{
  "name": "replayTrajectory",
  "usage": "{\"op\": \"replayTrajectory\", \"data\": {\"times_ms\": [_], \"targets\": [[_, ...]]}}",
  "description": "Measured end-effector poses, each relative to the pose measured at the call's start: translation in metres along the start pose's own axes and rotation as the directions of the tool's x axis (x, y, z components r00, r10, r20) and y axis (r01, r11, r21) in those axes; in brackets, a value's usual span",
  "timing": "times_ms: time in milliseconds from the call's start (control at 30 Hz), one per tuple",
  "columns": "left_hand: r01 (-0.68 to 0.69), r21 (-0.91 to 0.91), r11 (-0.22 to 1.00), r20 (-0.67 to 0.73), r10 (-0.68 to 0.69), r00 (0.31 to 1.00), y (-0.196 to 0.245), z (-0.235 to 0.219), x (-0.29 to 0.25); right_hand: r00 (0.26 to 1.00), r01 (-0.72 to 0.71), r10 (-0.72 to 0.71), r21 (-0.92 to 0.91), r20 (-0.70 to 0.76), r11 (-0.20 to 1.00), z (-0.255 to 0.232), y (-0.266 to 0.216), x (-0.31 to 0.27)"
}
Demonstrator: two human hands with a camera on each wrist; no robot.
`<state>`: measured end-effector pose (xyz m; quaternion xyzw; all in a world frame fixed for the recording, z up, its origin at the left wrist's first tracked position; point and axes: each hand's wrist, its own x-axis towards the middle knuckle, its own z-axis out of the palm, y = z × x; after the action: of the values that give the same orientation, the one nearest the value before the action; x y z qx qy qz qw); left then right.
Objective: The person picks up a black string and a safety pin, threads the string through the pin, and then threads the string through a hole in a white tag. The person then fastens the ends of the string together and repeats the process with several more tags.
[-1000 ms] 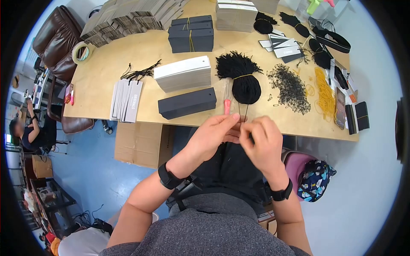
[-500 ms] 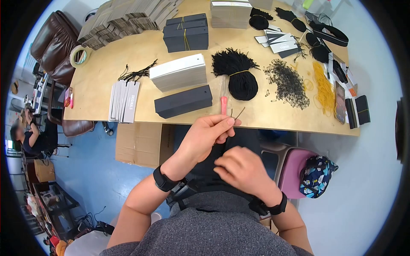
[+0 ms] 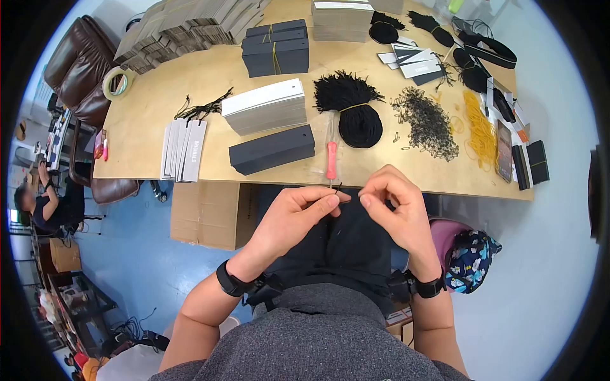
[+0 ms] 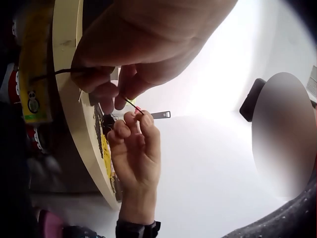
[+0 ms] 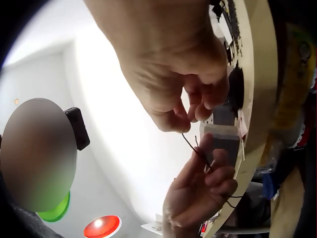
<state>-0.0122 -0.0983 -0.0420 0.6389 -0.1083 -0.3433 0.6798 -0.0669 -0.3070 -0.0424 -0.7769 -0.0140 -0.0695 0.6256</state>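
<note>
My left hand [image 3: 286, 219] pinches a thin black cord [image 4: 133, 105] just off the table's front edge. The cord stretches across to my right hand [image 3: 400, 213], whose thumb and fingertip pinch it; the right wrist view shows a short loose end beside it. More cord ends hang out past the left fingers in that view. Just beyond the left fingertips lies a red-handled tool [image 3: 331, 159] with a thin metal shaft. Behind it rests a bundle of black cords [image 3: 361, 127] tied with a yellow band. Part of the cord inside the left hand is hidden.
Stacks of dark tags [image 3: 272, 151] and white tags [image 3: 264, 108] stand left of centre, with corded tags [image 3: 183, 151] further left. Small black pins [image 3: 427, 130], yellow rubber bands [image 3: 480, 136] and a phone [image 3: 504, 152] lie right. A pink stool [image 3: 440, 230] stands below.
My right hand left the cord near the left hand, dropped towards the lap, then rose to pinch the cord again. The left hand shifted slightly down and left, keeping its pinch.
</note>
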Motion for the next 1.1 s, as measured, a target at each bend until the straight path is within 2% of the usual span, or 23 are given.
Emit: {"op": "replayTrajectory", "data": {"times_ms": [67, 200, 333, 467, 567, 667, 733, 767, 800, 833, 867, 933, 1033, 1067, 1100], "targets": [[0.020, 0.004, 1.000, 0.003, -0.020, 1.000, 0.002, -0.001, -0.001, 0.989, 0.081, -0.078, -0.024, 0.124, 0.996, -0.001, -0.010, -0.002], [-0.063, 0.074, 0.995, 0.059, 0.058, 0.997, -0.002, -0.001, -0.001, 0.996, 0.073, -0.066, -0.149, 0.057, 0.986, 0.006, -0.018, -0.001], [-0.101, 0.119, 0.988, 0.105, 0.089, 0.991, -0.002, -0.002, -0.001, 0.995, 0.088, -0.080, -0.166, 0.055, 0.982, 0.006, -0.017, 0.002], [-0.105, 0.150, 0.983, 0.085, 0.093, 0.992, -0.001, -0.003, -0.001, 0.995, 0.086, -0.073, -0.192, 0.074, 0.978, 0.004, -0.020, 0.001], [-0.048, 0.139, 0.989, 0.083, 0.037, 0.996, -0.001, -0.004, -0.001, 0.993, 0.097, -0.081, -0.215, 0.083, 0.972, 0.002, -0.027, 0.001], [-0.124, 0.241, 0.963, 0.106, 0.101, 0.989, -0.002, -0.006, -0.001, 0.986, 0.113, -0.084, -0.213, 0.141, 0.970, 0.001, -0.026, 0.002], [-0.187, 0.386, 0.903, 0.123, 0.151, 0.981, 0.001, -0.006, -0.001, 0.980, 0.125, -0.088, -0.209, 0.179, 0.970, 0.002, -0.021, 0.002], [-0.188, 0.387, 0.903, 0.122, 0.152, 0.981, 0.000, -0.004, -0.002, 0.980, 0.089, -0.057, -0.162, 0.191, 0.983, 0.002, -0.017, 0.001], [-0.162, 0.323, 0.932, 0.059, 0.151, 0.987, -0.002, 0.000, -0.003, 0.978, 0.051, -0.026, -0.116, 0.205, 0.992, 0.003, -0.014, 0.001], [-0.139, 0.255, 0.957, -0.004, 0.145, 0.989, -0.003, 0.002, -0.004, 0.978, 0.052, -0.027, -0.115, 0.205, 0.992, 0.004, -0.013, 0.000], [-0.139, 0.256, 0.957, -0.004, 0.145, 0.989, -0.003, 0.002, -0.005, 0.983, 0.059, -0.040, -0.101, 0.180, 0.993, 0.005, -0.013, 0.000], [-0.092, 0.138, 0.986, -0.028, 0.096, 0.995, -0.003, 0.004, -0.006, 0.987, 0.064, -0.050, -0.090, 0.152, 0.994, 0.007, -0.010, -0.003], [-0.063, 0.201, 0.978, -0.051, 0.075, 0.996, -0.006, 0.007, -0.005, 0.996, 0.021, -0.019, -0.020, 0.082, 1.000, 0.014, 0.002, -0.009], [-0.064, 0.201, 0.978, -0.047, 0.075, 0.996, -0.005, 0.008, -0.005, 0.997, -0.061, 0.057, 0.075, 0.057, 0.995, 0.017, 0.010, -0.012], [-0.144, 0.303, 0.942, -0.039, 0.163, 0.986, -0.003, 0.010, -0.005, 0.990, -0.139, 0.134, 0.170, 0.038, 0.976, 0.019, 0.013, -0.014]]}}
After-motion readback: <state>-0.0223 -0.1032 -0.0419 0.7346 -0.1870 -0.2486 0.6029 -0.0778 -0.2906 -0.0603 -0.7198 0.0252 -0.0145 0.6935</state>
